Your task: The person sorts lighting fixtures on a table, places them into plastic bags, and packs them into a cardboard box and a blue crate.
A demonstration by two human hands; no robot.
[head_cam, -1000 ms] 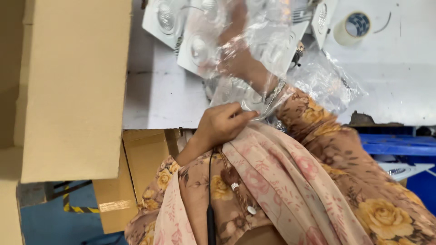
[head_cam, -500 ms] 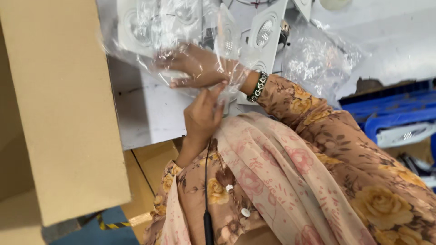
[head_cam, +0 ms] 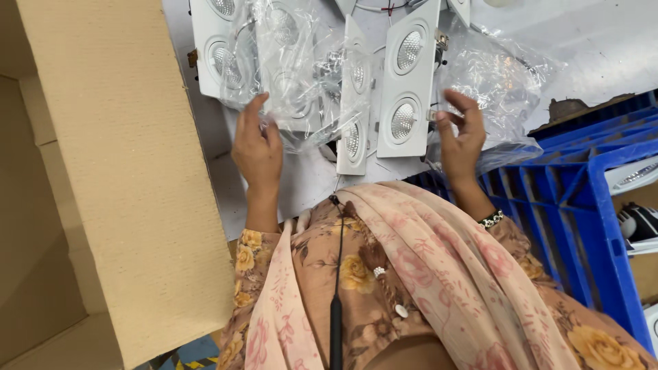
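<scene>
Far left: cardboard box (head_cam: pixel 116 178), its flap standing beside the white table (head_cam: pixel 596 48).

Left hand (head_cam: pixel 257 147): raised, fingers loosely spread, fingertips touching the lower edge of a clear bag (head_cam: pixel 288 75). No firm grip visible; hand open against the film. The bag lies over a white 2-lamp fixture (head_cam: pixel 223 48) at the table's near edge.

Centre: 2 more white fixtures, one on edge (head_cam: pixel 353 103), one flat (head_cam: pixel 408 75), each with 2 round lamps, lying just beside each other between the hands.

Right hand (head_cam: pixel 462 137): lifted, fingers curled half open, holding nothing; it sits just in front of a second crumpled bag (head_cam: pixel 504 75); contact cannot be told. Beaded bracelet (head_cam: pixel 492 219) on the wrist.

Far right: blue crate (head_cam: pixel 582 205), below the table edge.
</scene>
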